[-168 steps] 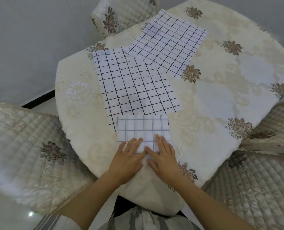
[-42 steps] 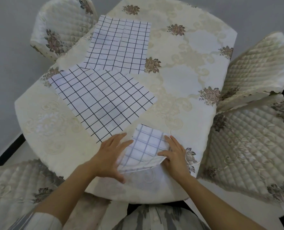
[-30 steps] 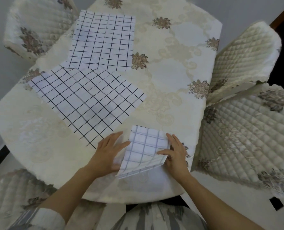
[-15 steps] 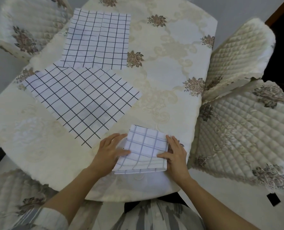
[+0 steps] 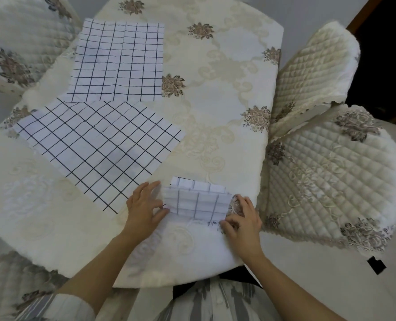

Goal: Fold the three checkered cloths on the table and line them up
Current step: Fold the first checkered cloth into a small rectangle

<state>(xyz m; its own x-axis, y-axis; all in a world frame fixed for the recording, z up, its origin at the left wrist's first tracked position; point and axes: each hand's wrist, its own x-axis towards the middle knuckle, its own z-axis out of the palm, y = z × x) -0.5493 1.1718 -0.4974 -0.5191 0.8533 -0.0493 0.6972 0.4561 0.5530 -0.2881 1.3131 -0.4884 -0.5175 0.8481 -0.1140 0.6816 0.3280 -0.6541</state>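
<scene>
A small white cloth with grey checks lies folded near the table's front edge, its near half lifted over the far half. My left hand pinches its left edge between thumb and fingers. My right hand pinches its lower right corner. Two larger white cloths with black grids lie flat and unfolded: one left of centre, turned diagonally, the other farther back, its near edge overlapped by the first.
The round table wears a cream floral tablecloth. Quilted cream chairs stand at the right, far right, far left and near left. My striped clothing shows below the table edge.
The small cloth was carried to the right along the front edge, set down, and its near half has now been raised and folded toward the far side by both hands.
</scene>
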